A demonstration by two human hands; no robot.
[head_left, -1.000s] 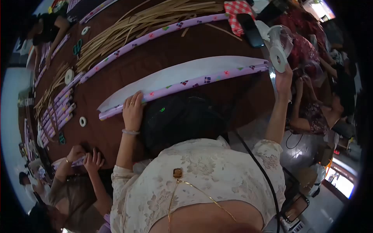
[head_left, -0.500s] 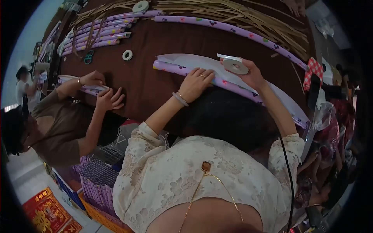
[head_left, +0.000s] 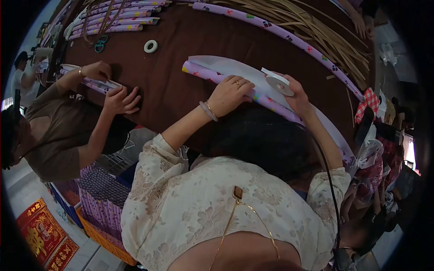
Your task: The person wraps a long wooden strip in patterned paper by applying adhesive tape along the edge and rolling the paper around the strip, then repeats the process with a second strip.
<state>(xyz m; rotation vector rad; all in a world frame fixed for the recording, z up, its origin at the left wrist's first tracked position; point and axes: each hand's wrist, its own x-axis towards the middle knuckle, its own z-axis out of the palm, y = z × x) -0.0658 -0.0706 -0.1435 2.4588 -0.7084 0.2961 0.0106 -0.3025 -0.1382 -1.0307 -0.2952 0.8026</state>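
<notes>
A long purple patterned roll (head_left: 271, 105) lies across the near side of the brown-covered table (head_left: 167, 81), with a pale flap of its sheet (head_left: 239, 67) loose along the far side. My left hand (head_left: 230, 92) rests on the roll with its fingers bent over it and pressed together. In my right hand (head_left: 296, 97) is a white roll of tape (head_left: 279, 84), held upright above the flap, with a short free end of tape sticking out to the left.
Finished-looking purple rolls (head_left: 122, 21) and brown strips (head_left: 316, 36) lie at the back, with a tape ring (head_left: 150, 46) and green scissors (head_left: 101, 44). A co-worker (head_left: 58, 135) handles another roll at the left. An orange crate (head_left: 101, 237) stands below.
The camera view has shifted slightly. My right hand has tilted the tape roll a little, and its free end now points more up and left. My left hand stays on the roll.
</notes>
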